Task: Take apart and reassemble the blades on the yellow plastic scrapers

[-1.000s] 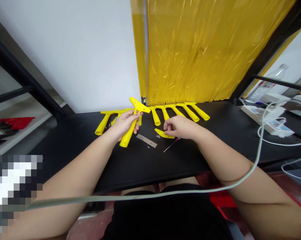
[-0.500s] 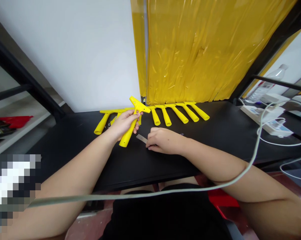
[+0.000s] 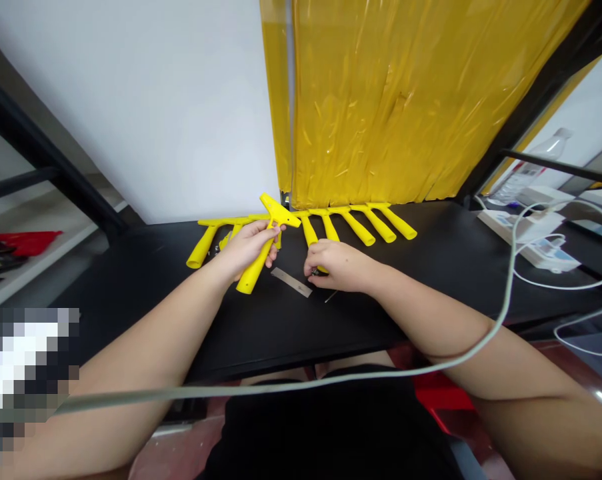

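Observation:
My left hand (image 3: 255, 245) is closed round the stem of a yellow plastic T-shaped scraper handle (image 3: 253, 273), held tilted above the black table with its crosspiece pointing away from me. To its right, a flat thin metal blade strip (image 3: 291, 283) lies on the table. My right hand (image 3: 338, 265) is just beyond the strip's right end, low over the table, its fingers curled together. Whatever is at those fingertips is too small to make out. A thin metal rod (image 3: 331, 297) shows beneath this hand, the rest of it hidden.
More yellow handles (image 3: 363, 230) stand in a row along the back of the black table (image 3: 261, 340), against a white panel (image 3: 195, 120) and yellow wrapping (image 3: 381, 100). A white cable (image 3: 355, 380) crosses in front of me. At right are a power strip (image 3: 535, 247) and a plastic bottle (image 3: 535, 167).
My right hand has let go of the blade strip and moved slightly right and up. The strip now lies on the table. My left hand keeps the yellow handle in nearly the same place.

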The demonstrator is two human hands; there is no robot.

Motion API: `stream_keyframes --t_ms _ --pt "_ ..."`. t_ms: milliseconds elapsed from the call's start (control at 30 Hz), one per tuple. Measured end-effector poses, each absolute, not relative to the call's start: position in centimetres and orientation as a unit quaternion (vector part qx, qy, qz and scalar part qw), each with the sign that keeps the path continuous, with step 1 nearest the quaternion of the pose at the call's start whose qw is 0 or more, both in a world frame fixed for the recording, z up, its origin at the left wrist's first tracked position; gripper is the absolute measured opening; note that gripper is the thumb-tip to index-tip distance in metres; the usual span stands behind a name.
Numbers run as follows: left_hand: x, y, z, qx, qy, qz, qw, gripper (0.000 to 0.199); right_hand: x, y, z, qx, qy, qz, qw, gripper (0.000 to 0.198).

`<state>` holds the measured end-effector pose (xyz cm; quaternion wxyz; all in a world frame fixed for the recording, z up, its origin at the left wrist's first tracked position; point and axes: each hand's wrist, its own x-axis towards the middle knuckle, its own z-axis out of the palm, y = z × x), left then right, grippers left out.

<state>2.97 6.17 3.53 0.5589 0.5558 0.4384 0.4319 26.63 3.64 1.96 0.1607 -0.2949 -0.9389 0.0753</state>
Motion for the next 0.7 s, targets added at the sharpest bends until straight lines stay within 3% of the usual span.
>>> stream_keyframes --t_ms 233,433,700 --pt "2.8 6.4 3.2 0.558 0.426 0.439 0.56 0.008 24.7 1.4 2.2 -0.206 -0.964 0.082 0.15 0.014" --pt "2.7 6.6 3.1 0.562 0.432 0.434 0.556 0.013 24.5 0.6 2.7 -0.126 -0.97 0.171 0.117 0.009" --pt "2.6 6.6 3.0 0.567 0.425 0.434 0.556 0.016 23.7 -0.3 2.6 -0.24 -0.94 0.224 0.087 0.016"
